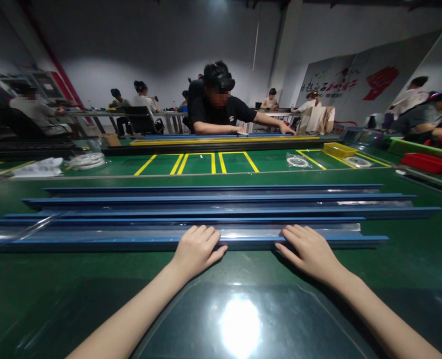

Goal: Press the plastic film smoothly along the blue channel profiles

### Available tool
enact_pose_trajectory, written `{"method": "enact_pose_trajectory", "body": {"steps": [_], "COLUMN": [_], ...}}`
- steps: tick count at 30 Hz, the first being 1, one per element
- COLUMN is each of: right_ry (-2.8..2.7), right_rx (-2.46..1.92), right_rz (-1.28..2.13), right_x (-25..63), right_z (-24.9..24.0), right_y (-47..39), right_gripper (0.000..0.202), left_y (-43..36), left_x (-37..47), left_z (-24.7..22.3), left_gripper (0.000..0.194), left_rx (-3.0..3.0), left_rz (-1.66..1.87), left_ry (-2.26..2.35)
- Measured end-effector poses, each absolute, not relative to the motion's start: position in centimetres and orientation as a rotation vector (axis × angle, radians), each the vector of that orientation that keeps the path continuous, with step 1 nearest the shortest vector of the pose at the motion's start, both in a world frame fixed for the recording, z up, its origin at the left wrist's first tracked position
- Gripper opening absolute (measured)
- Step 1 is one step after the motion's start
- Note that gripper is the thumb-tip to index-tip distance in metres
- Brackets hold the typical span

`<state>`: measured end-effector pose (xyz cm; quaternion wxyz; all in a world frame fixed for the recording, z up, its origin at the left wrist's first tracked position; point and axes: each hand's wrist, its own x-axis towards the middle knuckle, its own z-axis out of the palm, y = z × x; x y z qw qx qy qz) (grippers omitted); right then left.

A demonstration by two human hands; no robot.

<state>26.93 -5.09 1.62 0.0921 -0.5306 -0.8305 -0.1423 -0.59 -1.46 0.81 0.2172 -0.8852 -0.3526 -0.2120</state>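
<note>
Several long blue channel strips [221, 210] lie side by side across the green table [243, 269], with clear glossy film inside them. My left hand [198, 249] grips the near edge of the closest blue strip [251, 243], its fingers curled over the rim and its thumb against the front. To the right, my right hand [307, 249] holds the same strip likewise, fingers bent over the edge and thumb in front. The fingertips of both hands are partly hidden behind the rim.
Across the table a person [221, 107] in black leans over yellow and dark strips [221, 145]. Coiled white cables [88, 160], a yellow tray [339, 150] and a red tray [429, 163] stand farther back. Other people sit behind.
</note>
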Motion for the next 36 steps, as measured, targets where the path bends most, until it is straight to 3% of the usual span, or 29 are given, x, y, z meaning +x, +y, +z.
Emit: {"method": "enact_pose_trajectory", "body": {"steps": [17,36], "right_ry": [-2.549,-2.613], "right_rx": [-1.539,-1.382], "right_rz": [-0.067,-0.377], "right_x": [24.6,19.1], "right_z": [3.6,4.0], "right_y": [-4.6,-3.6], "right_gripper": [0.025,0.015], "left_y": [-1.3,-1.3], "left_x": [-0.6,-1.1], "left_z": [0.6,0.4], "left_gripper": [0.022,0.023], "left_rx": [-2.484,-2.421], "left_rz": [-0.653,-0.766], "left_ry": [-0.983,-0.851]}}
